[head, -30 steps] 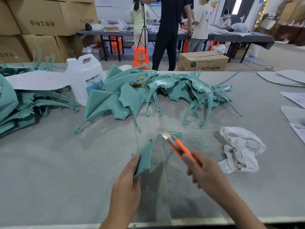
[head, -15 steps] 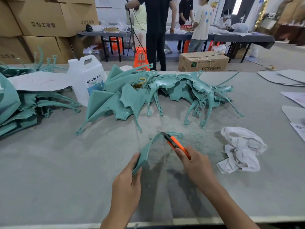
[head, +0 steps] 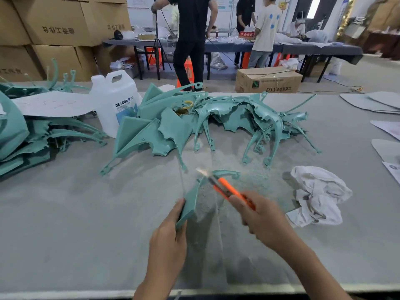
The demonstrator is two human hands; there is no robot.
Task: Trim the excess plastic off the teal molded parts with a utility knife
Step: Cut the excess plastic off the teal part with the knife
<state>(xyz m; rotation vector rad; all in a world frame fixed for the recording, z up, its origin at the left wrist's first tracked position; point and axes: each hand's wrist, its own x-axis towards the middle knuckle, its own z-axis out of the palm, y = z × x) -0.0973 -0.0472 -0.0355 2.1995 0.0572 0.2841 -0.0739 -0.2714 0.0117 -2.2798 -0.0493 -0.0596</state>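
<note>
Teal molded part (head: 190, 202) pinched at its near end by left hand (head: 167, 241), orange utility knife (head: 226, 188) gripped in right hand (head: 259, 215), blurred blade at far curve.

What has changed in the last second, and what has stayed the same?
The right hand pushed the utility knife forward and to the left along the teal part; its blade tip is blurred. Nothing was taken or let go. The left hand still grips the part; the pile of parts and the rag stayed in place.
</note>
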